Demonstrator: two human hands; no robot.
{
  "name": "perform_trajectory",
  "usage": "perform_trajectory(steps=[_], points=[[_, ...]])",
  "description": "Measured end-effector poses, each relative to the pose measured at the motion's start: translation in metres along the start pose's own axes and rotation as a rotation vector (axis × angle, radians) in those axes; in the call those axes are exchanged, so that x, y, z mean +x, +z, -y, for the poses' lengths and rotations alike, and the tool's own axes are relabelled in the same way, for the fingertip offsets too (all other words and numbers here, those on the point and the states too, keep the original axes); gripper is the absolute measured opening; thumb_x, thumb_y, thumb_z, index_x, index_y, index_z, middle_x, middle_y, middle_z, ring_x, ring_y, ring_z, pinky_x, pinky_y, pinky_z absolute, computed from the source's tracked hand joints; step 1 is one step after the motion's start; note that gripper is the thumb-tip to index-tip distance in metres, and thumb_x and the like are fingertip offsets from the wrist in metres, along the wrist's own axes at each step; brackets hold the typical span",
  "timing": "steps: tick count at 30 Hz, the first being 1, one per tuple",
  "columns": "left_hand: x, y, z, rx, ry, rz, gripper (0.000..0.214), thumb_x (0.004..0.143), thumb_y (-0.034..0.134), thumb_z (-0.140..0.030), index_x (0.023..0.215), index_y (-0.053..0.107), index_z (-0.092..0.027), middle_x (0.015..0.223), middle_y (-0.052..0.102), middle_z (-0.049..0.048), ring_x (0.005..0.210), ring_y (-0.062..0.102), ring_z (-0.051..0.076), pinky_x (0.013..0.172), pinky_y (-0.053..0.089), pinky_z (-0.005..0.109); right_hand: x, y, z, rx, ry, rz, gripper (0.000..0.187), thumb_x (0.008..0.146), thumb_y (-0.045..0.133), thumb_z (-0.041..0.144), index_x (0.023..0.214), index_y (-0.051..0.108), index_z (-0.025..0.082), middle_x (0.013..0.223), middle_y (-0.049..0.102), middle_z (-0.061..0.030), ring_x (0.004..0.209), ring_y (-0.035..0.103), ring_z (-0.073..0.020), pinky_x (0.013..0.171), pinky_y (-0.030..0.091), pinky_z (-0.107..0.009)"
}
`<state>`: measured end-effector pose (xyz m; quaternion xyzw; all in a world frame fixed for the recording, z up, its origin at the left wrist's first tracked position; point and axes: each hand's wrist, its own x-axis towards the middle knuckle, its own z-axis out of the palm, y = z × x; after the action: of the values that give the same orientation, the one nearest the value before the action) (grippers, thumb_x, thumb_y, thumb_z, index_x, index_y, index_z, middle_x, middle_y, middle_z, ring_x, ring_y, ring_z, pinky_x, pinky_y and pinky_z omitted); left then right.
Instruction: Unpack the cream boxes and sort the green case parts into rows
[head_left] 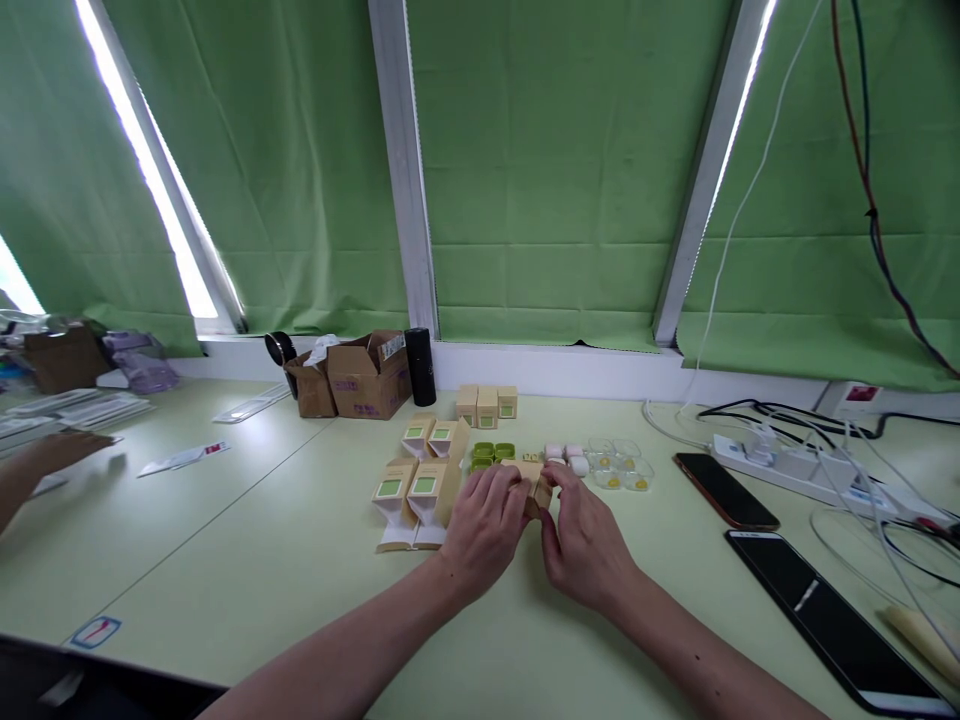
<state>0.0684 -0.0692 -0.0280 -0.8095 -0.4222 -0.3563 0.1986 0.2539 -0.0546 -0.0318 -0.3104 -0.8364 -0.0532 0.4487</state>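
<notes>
A small brown cardboard box (537,492) is between my two hands, just above the table. My left hand (484,520) is closed on its left side, with the fingers bent over the top. On its right side my right hand (586,535) pinches the cardboard between thumb and fingers. Left of my hands stand several open brown boxes (423,485) with green labels and unfolded flaps. Just beyond the held box sit green square containers (482,452), pale pink and white small round pieces (576,463), and clear round containers with yellow bits (622,465). My fingers hide part of the box.
Closed brown boxes (487,407) stand behind, near the wall. A larger cardboard carton (369,378) and a black cylinder (421,367) are back left. Two phones, the nearer large (825,610), and a power strip (802,470) with cables lie right. Another person's hand (45,455) reaches in at far left.
</notes>
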Motion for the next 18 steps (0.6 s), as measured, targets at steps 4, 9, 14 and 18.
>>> perform_trajectory(steps=[4, 9, 14, 18], points=[[0.0018, -0.0008, -0.0012, 0.061, 0.049, 0.016, 0.031, 0.097, 0.051, -0.011, 0.126, 0.053, -0.021, 0.119, 0.064, 0.0144, 0.113, 0.065, 0.032, 0.096, 0.055, 0.050, -0.0007, 0.0018, -0.0004, -0.017, -0.003, 0.021, 0.060, 0.086, 0.049, 0.008, 0.143, 0.033, 0.016, 0.133, 0.059, -0.0209, 0.119, 0.063, -0.0324, 0.092, 0.060, -0.049], [0.0019, 0.0007, -0.0027, 0.105, 0.076, -0.009, 0.028, 0.098, 0.053, -0.014, 0.125, 0.052, -0.017, 0.118, 0.064, 0.0146, 0.111, 0.065, 0.030, 0.094, 0.057, 0.046, -0.0007, 0.0020, -0.0003, -0.017, 0.028, 0.049, 0.056, 0.085, 0.050, 0.009, 0.139, 0.036, 0.016, 0.127, 0.060, -0.0197, 0.109, 0.065, -0.0303, 0.083, 0.061, -0.045], [0.0015, 0.0018, -0.0038, 0.099, 0.052, 0.012, 0.030, 0.096, 0.055, -0.014, 0.126, 0.051, -0.014, 0.119, 0.064, 0.0156, 0.110, 0.065, 0.031, 0.092, 0.059, 0.046, -0.0014, 0.0039, -0.0019, -0.027, 0.078, 0.055, 0.054, 0.083, 0.052, 0.014, 0.135, 0.037, 0.017, 0.121, 0.063, -0.0170, 0.100, 0.067, -0.0286, 0.077, 0.060, -0.042], [0.0011, 0.0009, -0.0032, 0.042, -0.015, 0.060, 0.035, 0.094, 0.059, -0.015, 0.127, 0.049, -0.015, 0.121, 0.063, 0.0152, 0.111, 0.064, 0.030, 0.091, 0.059, 0.046, -0.0028, 0.0066, -0.0043, -0.017, 0.110, 0.050, 0.051, 0.086, 0.050, 0.015, 0.135, 0.036, 0.017, 0.115, 0.066, -0.0156, 0.095, 0.070, -0.0276, 0.076, 0.059, -0.041]])
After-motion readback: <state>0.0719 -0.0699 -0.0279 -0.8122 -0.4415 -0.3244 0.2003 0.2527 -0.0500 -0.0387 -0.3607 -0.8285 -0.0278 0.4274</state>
